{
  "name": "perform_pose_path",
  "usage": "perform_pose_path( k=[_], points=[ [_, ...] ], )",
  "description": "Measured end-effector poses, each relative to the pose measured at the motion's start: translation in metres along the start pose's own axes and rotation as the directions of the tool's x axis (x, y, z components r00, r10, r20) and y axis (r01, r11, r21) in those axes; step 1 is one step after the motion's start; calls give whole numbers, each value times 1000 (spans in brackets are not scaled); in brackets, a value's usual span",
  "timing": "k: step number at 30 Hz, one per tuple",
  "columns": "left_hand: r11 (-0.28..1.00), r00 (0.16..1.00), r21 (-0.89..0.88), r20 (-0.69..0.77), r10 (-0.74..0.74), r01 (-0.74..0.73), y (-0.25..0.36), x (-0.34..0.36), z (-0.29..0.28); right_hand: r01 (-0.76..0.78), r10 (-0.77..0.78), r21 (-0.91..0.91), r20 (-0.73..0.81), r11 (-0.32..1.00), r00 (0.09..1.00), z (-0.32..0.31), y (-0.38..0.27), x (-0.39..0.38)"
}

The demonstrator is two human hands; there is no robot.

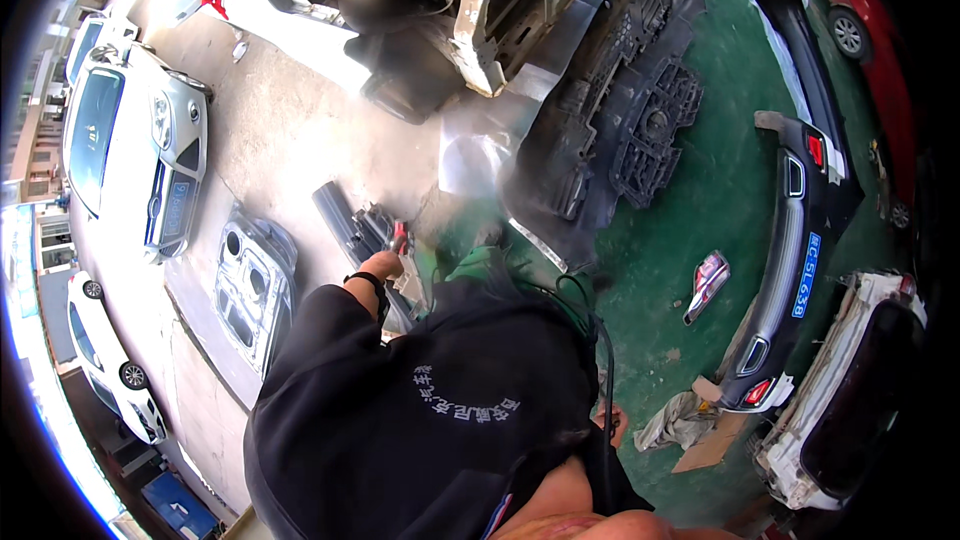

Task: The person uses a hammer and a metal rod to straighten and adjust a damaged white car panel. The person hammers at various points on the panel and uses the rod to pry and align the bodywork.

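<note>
My left hand (380, 265), with a black band at its wrist, reaches forward from a dark sleeve. Its fingers are closed on a small red and dark object (400, 236), whose kind I cannot make out. Around it are a long dark cylinder (340, 218) and several jumbled grey parts, partly behind my arm. My right hand (616, 426) is low at my right side, its fingers curled and partly covered by my dark top. A black cable (607, 360) passes right beside it; whether the hand grips it is hidden.
Ahead stands a stripped vehicle front frame (490, 35), beside large black plastic panels (610, 100). A bare door panel (250, 285) lies left. On the green floor to the right are a lamp (708, 286), a bumper (785, 230) and cardboard (712, 443). Cars are parked left.
</note>
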State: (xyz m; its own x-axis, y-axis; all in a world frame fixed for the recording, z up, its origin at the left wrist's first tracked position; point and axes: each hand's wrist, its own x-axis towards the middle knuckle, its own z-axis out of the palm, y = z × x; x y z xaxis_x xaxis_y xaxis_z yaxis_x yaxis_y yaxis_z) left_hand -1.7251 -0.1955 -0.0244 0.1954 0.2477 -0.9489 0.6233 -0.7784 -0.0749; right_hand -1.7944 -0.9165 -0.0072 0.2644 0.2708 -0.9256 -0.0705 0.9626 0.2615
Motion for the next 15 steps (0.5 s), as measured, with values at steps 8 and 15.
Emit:
perform_pose_path(
  k=[8,15],
  points=[
    [992,999,-124,-43,-14,8,138,-90,8,-162,155,-192,-50,968,987,-17,-112,21],
    [985,992,160,119,49,-68,259,-142,58,28,-21,-652,18,758,1000,66,-203,1]
  ],
)
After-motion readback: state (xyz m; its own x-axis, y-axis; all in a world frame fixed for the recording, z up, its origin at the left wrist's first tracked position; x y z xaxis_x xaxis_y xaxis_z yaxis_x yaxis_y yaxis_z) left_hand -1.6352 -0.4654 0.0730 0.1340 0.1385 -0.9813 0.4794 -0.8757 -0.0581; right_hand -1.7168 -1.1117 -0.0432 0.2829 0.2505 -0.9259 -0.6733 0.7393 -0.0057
